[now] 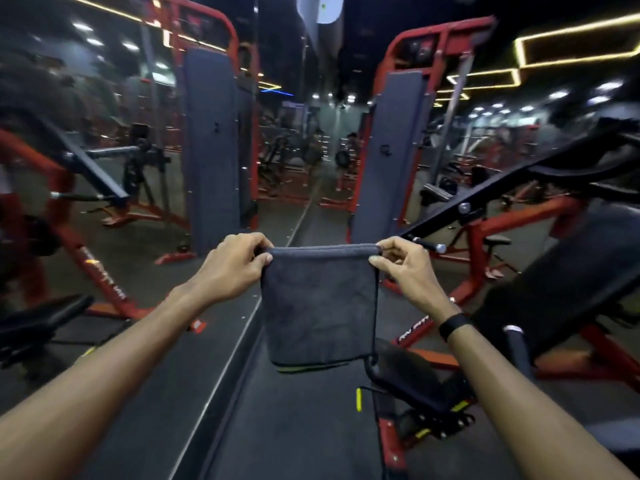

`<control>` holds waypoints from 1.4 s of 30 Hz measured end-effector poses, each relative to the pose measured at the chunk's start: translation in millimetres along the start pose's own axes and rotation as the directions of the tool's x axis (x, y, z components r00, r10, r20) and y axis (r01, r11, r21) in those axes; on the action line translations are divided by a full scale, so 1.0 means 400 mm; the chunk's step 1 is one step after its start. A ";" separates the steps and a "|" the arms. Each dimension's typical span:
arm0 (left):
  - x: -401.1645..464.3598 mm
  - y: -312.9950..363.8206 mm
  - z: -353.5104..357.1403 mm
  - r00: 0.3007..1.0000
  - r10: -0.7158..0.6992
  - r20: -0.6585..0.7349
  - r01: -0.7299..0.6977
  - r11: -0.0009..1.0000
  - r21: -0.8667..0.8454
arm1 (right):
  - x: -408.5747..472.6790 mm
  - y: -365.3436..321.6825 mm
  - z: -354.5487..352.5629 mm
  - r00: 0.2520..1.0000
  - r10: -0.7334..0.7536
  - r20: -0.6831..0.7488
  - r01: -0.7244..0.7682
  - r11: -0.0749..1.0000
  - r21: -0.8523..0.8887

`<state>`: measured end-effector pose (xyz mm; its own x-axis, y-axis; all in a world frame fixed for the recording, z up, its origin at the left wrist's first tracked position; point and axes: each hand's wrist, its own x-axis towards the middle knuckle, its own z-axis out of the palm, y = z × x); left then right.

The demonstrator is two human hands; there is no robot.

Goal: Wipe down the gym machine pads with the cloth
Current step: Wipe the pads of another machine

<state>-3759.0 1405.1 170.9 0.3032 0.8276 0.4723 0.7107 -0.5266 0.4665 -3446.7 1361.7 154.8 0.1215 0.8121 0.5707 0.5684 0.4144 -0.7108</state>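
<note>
The left hand (pixel 235 263) and right hand (pixel 403 263) each pinch a top corner of the dark cloth (pixel 318 306), which hangs folded between them, clear of all equipment. The nearest pad (pixel 568 278) lies just to the right. Recommended procedure: keep the fold flat, then apply a full face to the pad. Further upright pads (pixel 209 133) stand beyond.
</note>
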 end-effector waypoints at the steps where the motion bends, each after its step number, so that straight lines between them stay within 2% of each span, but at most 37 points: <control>1: 0.035 -0.001 0.027 1.000 0.023 0.021 -0.023 1.000 -0.004 | 0.013 0.022 -0.011 1.000 0.015 -0.022 -0.015 1.000 0.004; 6: 0.274 0.010 0.142 0.976 0.166 0.138 -0.171 0.985 0.024 | 0.132 0.142 -0.067 0.986 0.104 -0.129 -0.107 0.994 -0.013; 12: 0.505 0.002 0.249 0.958 0.259 0.120 -0.256 0.966 -0.042 | 0.296 0.249 -0.096 0.964 0.141 -0.227 -0.161 0.984 -0.072; 17: 0.680 -0.065 0.382 0.939 0.298 0.173 -0.299 0.954 -0.019 | 0.418 0.382 -0.074 0.942 0.176 -0.285 -0.209 0.974 -0.087; 24: 0.985 -0.151 0.574 0.875 0.399 0.273 -0.401 0.915 -0.050 | 0.604 0.568 -0.045 0.894 0.248 -0.373 -0.287 0.957 -0.052; 27: 1.144 -0.151 0.632 0.824 0.456 0.336 -0.466 0.883 -0.057 | 0.702 0.621 -0.055 0.866 0.273 -0.418 -0.321 0.946 -0.047; 30: 1.303 -0.130 0.700 0.793 0.511 0.332 -0.518 0.852 -0.074 | 0.777 0.673 -0.063 0.820 0.267 -0.507 -0.339 0.939 -0.054; 34: 1.434 -0.065 0.833 0.761 0.562 0.325 -0.535 0.826 -0.176 | 0.812 0.745 -0.108 0.767 0.304 -0.566 -0.401 0.914 -0.053; 39: 1.524 0.052 1.027 0.706 0.592 0.389 -0.480 0.803 -0.352 | 0.829 0.813 -0.205 0.688 0.367 -0.625 -0.435 0.899 0.050; 42: 1.584 0.149 1.155 0.631 0.648 0.427 -0.434 0.751 -0.498 | 0.844 0.874 -0.296 0.634 0.377 -0.675 -0.437 0.895 0.090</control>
<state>-3231.3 1987.9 152.6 0.9228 0.2638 0.2809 0.0857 -0.8511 0.5180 -3110.7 1732.1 147.6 0.8409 0.3939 0.3711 0.3823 0.0529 -0.9225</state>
